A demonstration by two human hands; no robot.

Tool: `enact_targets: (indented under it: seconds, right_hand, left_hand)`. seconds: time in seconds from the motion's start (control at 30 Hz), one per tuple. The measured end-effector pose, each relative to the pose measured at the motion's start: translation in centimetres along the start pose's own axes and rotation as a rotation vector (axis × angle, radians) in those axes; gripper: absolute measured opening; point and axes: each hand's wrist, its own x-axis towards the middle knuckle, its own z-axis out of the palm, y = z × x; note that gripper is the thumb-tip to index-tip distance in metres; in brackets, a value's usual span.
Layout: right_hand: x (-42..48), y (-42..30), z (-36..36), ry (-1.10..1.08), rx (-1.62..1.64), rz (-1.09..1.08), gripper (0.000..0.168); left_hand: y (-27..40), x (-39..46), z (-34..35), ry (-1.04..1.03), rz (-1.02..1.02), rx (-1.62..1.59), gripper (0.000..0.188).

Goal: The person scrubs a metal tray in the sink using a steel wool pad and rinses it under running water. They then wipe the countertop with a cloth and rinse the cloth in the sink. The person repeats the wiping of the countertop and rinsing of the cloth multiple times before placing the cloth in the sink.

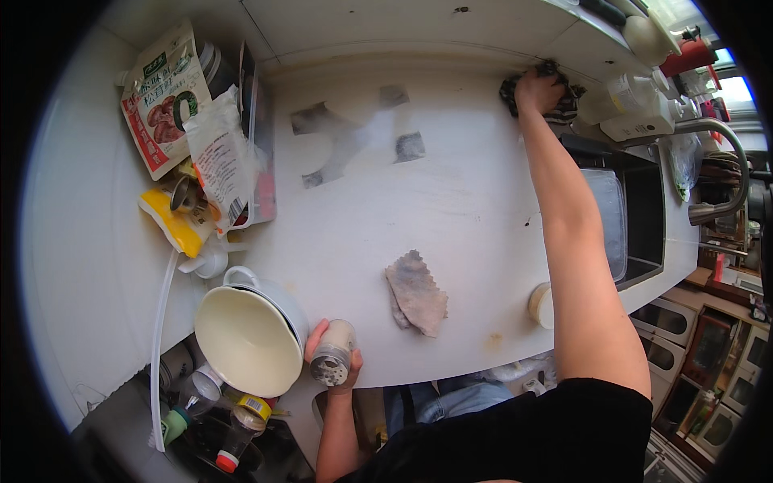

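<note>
My left hand (352, 369) is wrapped around a glass shaker jar (338, 338) with a perforated metal lid, at the counter's front edge. The jar lies tilted, its lid towards me, with pale contents inside. Far off at the back right corner, my right hand (539, 92) presses on a bunched dark checked cloth (566, 104) against the wall. Between the hands, a folded greyish-pink rag (416, 293) with zigzag edges lies on the white countertop (471, 253). Grey patches (410, 147) mark the surface behind it.
At left stand a cream bowl (247, 344) on a white pot (272, 290) and a plastic bin (263, 199) with food packets (166, 115). A lidded jar (542, 306) is beside my right forearm. The sink (646, 211), faucet (740, 157) and bottles (640, 124) line the right.
</note>
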Motion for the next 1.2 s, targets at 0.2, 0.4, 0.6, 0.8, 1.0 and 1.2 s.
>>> enact_targets:
  seconds: [0.2,0.4,0.6,0.8,1.0,1.2]
  right_hand:
    - [-9.3,-6.7,1.6,0.122,0.054,-0.470,0.037]
    - [-16.8,-14.2,-2.8,-0.429,0.298,-0.927,0.056]
    - [-3.9,-4.2,-4.0,-0.413,0.018,-1.102,0.055]
    - [4.1,6.3,-4.5,-0.046,-0.095,-0.808,0.044]
    - [-4.3,-2.0,-0.9,-0.072,0.155,-0.765,0.034]
    - [-18.6,-18.1,2.3,-0.411,0.525,-1.109,0.033]
  left_hand:
    - [1.0,0.8,0.9,0.124,0.045,-0.013,0.072]
    - [-0.9,-0.4,-0.2,0.051,-0.049,0.068,0.078]
    - [-0.1,0.4,-0.1,0.060,-0.019,0.129,0.078]
    - [-0.7,0.1,0.5,0.082,-0.011,0.055,0.078]
    - [0.0,0.2,0.6,0.063,-0.060,-0.019,0.077]
    - [-0.9,-0.1,0.0,0.043,0.034,0.005,0.077]
